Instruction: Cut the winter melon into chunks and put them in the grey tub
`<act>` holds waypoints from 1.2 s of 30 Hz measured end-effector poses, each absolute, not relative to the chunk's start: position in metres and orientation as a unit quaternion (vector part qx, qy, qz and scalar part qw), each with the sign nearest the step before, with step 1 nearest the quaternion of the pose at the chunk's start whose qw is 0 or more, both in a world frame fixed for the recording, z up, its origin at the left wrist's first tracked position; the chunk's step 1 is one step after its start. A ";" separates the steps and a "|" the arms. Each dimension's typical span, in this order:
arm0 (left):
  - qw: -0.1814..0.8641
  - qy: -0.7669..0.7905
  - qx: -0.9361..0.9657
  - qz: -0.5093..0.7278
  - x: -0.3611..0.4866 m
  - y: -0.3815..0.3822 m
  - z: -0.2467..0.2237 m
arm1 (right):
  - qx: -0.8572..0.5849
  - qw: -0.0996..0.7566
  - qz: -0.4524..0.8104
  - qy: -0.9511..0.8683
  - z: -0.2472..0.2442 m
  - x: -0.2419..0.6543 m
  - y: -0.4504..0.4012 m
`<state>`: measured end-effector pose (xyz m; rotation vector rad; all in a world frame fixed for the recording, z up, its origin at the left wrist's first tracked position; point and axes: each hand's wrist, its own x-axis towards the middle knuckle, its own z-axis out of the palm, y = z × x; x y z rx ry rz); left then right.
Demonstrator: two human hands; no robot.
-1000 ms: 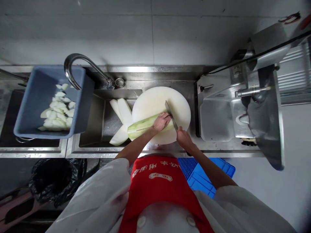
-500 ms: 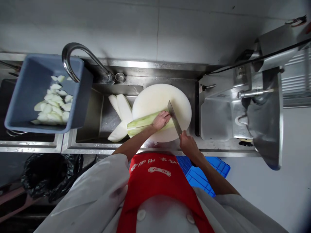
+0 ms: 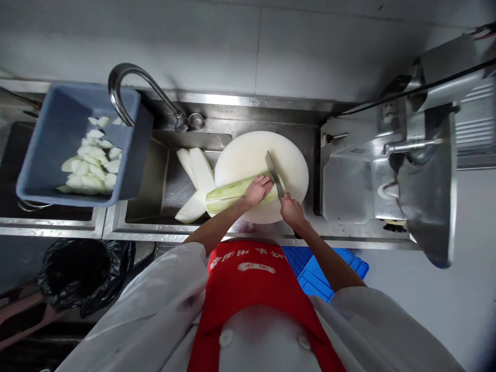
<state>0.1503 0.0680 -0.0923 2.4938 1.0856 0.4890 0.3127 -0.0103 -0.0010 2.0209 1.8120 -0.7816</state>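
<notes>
A long pale green gourd (image 3: 225,195), split lengthwise, lies across the round white cutting board (image 3: 246,150). Its left end reaches past the board's edge. My left hand (image 3: 259,190) holds it down near the right end, fingers bent. My right hand (image 3: 292,211) is closed around the handle of a kitchen knife (image 3: 274,171). The blade stands across the gourd's right end, close to my left fingertips; a pale edge of gourd shows right of the blade. Peeled white gourd pieces (image 3: 200,168) lie left of the board, over the sink.
A grey-blue bin (image 3: 145,155) with cut white pieces (image 3: 91,163) stands at the left, under a curved faucet (image 3: 124,72). A metal slicing machine (image 3: 349,191) is right of the board. Below the counter are a black-bagged bin (image 3: 85,268) and a blue crate (image 3: 315,276).
My right hand and the knife have moved forward and slightly left, farther over the gourd. My left hand stays on the gourd. The whole view has shifted slightly.
</notes>
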 end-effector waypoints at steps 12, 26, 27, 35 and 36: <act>0.168 0.379 0.892 0.181 0.151 0.068 -0.093 | 0.704 0.186 -0.286 0.623 0.025 0.311 -0.036; 0.191 0.389 0.878 0.202 0.144 0.063 -0.088 | 0.719 0.131 -0.286 0.619 -0.012 0.298 -0.013; 0.187 0.393 0.878 0.201 0.144 0.062 -0.089 | 0.721 0.127 -0.287 0.618 -0.014 0.298 -0.011; 0.158 0.397 0.886 0.178 0.145 0.062 -0.092 | 0.714 0.135 -0.258 0.636 0.007 0.303 -0.022; 0.156 0.398 0.887 0.176 0.145 0.062 -0.092 | 0.716 0.141 -0.253 0.635 0.014 0.304 -0.027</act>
